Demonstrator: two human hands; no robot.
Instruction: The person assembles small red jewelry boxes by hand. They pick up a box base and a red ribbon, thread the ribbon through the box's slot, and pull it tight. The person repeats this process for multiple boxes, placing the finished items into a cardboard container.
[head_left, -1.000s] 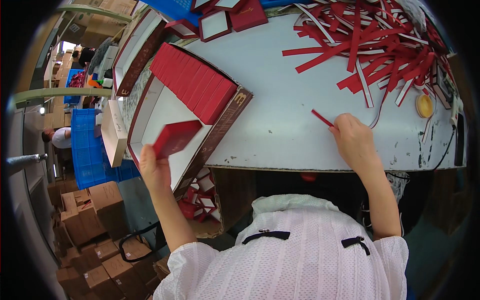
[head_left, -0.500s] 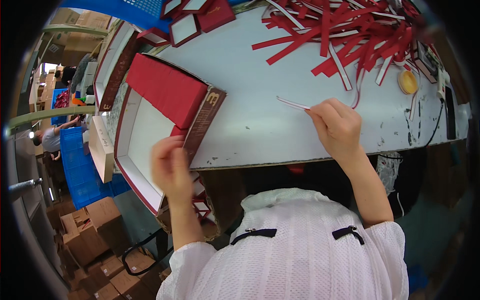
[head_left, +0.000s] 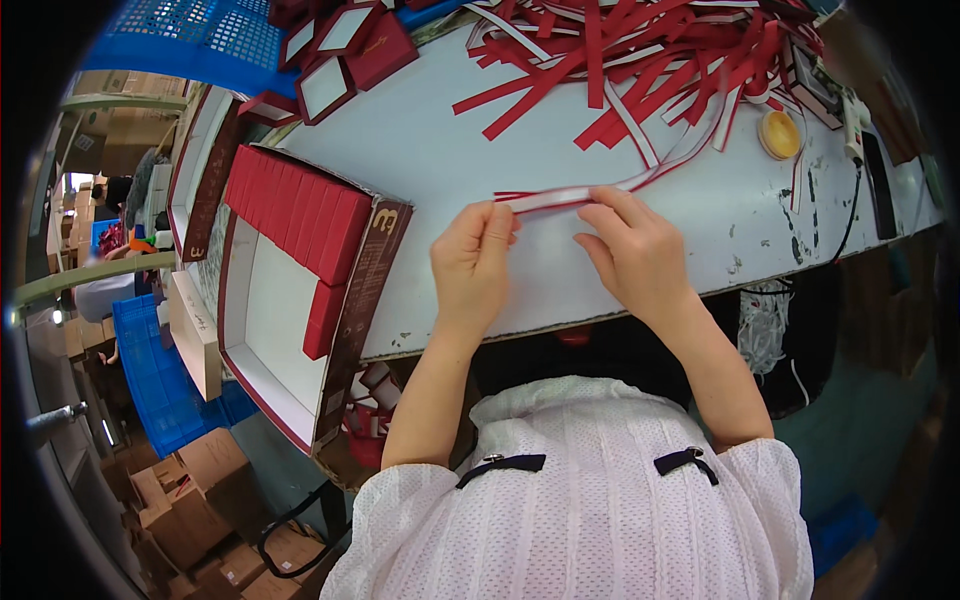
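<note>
A red-and-white ribbon [head_left: 553, 200] stretches over the table in front of me, its loose ends sticking out beyond my left hand [head_left: 472, 262]. That hand pinches it between thumb and fingers. At the ribbon's right part is my right hand [head_left: 640, 258], fingertips touching it and thumb spread apart below. From there the ribbon curves up toward a heap of red and white ribbon strips [head_left: 640, 50] at the far side. Left of my hands, an open shallow carton [head_left: 372, 275] holds a row of small red boxes [head_left: 295, 215] along its far side.
Red boxes with white insides [head_left: 327, 88] lie by a blue crate [head_left: 190, 40] at the far left. A round yellow container [head_left: 779, 134] sits at the right, near a cable [head_left: 853, 215]. Brown cartons [head_left: 190, 510] stack on the lower left floor.
My left hand has left the carton and moved right to grip the ribbon. My right hand has shifted slightly left and its thumb has parted. The view has shifted a little.
</note>
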